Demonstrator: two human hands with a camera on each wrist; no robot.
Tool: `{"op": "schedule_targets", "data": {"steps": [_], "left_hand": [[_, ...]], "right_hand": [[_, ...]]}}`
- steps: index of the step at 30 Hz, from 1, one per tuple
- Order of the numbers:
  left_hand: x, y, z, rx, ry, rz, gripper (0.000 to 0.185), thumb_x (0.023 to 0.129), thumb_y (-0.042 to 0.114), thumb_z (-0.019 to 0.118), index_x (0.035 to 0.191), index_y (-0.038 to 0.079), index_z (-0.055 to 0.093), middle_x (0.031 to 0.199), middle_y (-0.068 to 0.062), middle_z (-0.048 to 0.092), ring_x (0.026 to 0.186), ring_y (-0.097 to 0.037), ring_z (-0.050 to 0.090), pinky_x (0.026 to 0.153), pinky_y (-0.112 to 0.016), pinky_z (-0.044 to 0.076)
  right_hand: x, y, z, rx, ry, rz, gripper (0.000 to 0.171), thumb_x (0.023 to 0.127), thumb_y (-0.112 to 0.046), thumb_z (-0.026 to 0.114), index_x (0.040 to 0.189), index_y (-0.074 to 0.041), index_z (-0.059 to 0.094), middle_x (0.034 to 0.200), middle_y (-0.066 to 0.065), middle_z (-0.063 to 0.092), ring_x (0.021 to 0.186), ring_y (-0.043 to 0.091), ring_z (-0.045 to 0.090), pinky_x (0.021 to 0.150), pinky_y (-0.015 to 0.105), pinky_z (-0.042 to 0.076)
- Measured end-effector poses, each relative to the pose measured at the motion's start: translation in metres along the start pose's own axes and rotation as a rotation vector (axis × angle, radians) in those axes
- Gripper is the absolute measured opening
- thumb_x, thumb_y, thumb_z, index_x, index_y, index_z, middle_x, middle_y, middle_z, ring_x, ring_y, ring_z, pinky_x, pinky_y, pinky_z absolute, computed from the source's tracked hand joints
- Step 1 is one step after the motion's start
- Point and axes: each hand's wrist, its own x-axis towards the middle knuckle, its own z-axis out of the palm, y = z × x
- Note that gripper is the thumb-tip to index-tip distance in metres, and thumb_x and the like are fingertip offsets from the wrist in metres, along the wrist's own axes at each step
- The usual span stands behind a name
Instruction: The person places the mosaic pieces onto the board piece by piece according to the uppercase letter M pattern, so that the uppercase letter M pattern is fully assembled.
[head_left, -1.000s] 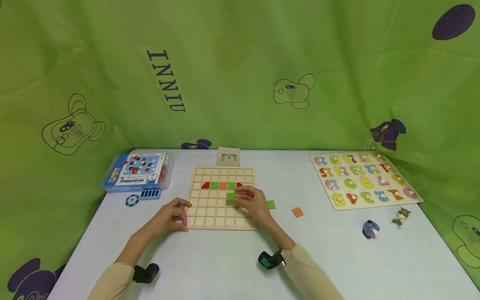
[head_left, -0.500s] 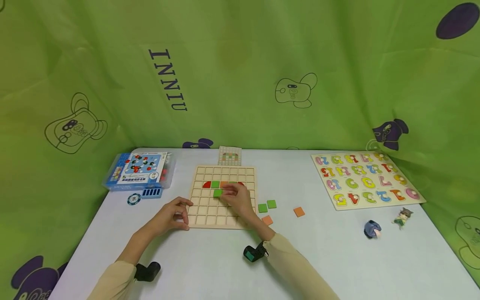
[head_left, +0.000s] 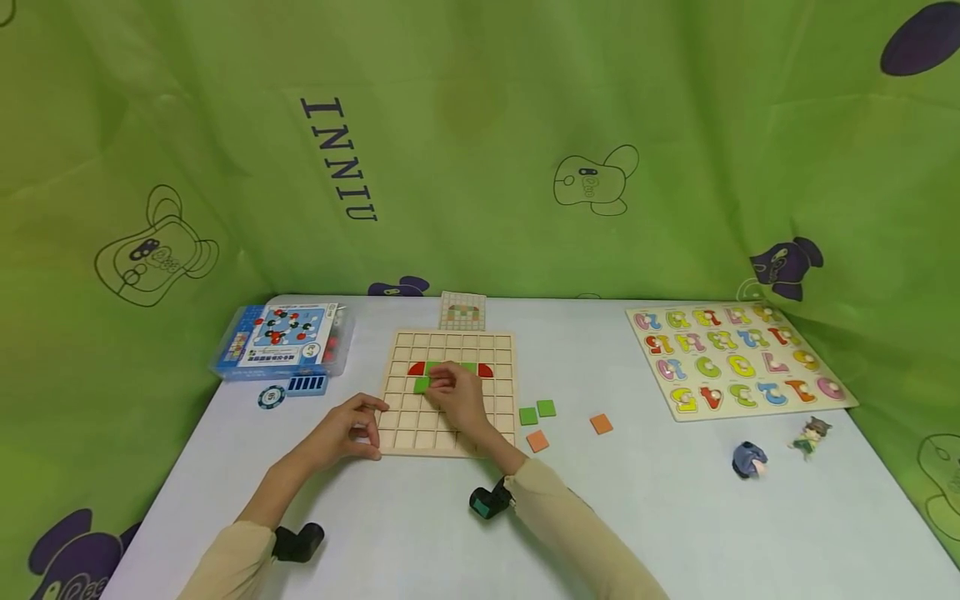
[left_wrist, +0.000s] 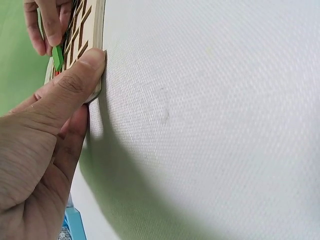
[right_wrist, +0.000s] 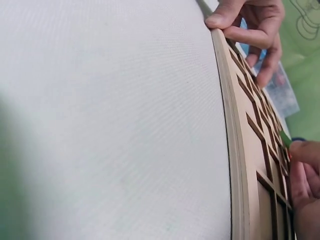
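Note:
A wooden grid board [head_left: 408, 439] lies on the white table. My left hand [head_left: 339, 435] grips its near left corner, thumb on the edge in the left wrist view. Over the board's left part, my right hand [head_left: 462, 406] pinches a green square tile [head_left: 422, 385] between thumb and fingers. In the left wrist view that green tile [left_wrist: 57, 58] is tilted, close to the grid. One row on the board has a red quarter-round piece [head_left: 417, 368] at its left end and another red quarter-round piece [head_left: 486, 371] at its right. Green tiles show between them; my right hand hides the row's middle.
Right of the board lie two green tiles [head_left: 528, 416] and two orange tiles [head_left: 601, 423]. A pattern card [head_left: 462, 312] lies behind it. A plastic box [head_left: 281, 342] is at left, a number puzzle [head_left: 738, 358] at right, near two small figurines [head_left: 748, 460].
My right hand has carried the green tile leftward across the board, from right of centre to the left part. The loose tiles at right came into view. My left hand keeps its grip.

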Motion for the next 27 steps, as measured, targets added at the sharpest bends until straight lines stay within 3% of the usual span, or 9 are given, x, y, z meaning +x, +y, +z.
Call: {"op": "schedule_targets", "data": {"steps": [4, 16, 27], "left_hand": [[0.000, 0.000, 0.001, 0.004, 0.003, 0.003, 0.022, 0.067, 0.001, 0.083, 0.068, 0.007, 0.062, 0.122, -0.023, 0.051, 0.112, -0.042, 0.049, 0.084, -0.036, 0.055], [0.001, -0.001, 0.003, -0.020, 0.012, 0.003, 0.023, 0.067, -0.002, 0.083, 0.068, 0.005, 0.062, 0.122, -0.024, 0.051, 0.113, -0.042, 0.049, 0.085, -0.038, 0.054], [0.000, 0.001, 0.001, -0.016, 0.014, -0.009, 0.022, 0.067, -0.002, 0.083, 0.069, 0.006, 0.062, 0.122, -0.023, 0.051, 0.114, -0.042, 0.049, 0.085, -0.039, 0.054]], "right_hand": [[0.004, 0.014, 0.006, -0.074, 0.000, -0.014, 0.026, 0.076, 0.013, 0.072, 0.101, 0.012, 0.064, 0.096, 0.023, 0.067, 0.083, 0.030, 0.066, 0.069, 0.018, 0.055], [0.008, 0.011, 0.006, -0.129, -0.028, -0.010, 0.028, 0.079, 0.010, 0.072, 0.105, 0.011, 0.062, 0.099, 0.022, 0.067, 0.084, 0.028, 0.067, 0.070, 0.017, 0.054], [0.008, 0.009, 0.006, -0.032, -0.076, 0.012, 0.026, 0.081, 0.012, 0.067, 0.107, 0.013, 0.061, 0.102, 0.025, 0.064, 0.090, 0.033, 0.066, 0.075, 0.022, 0.056]]}}
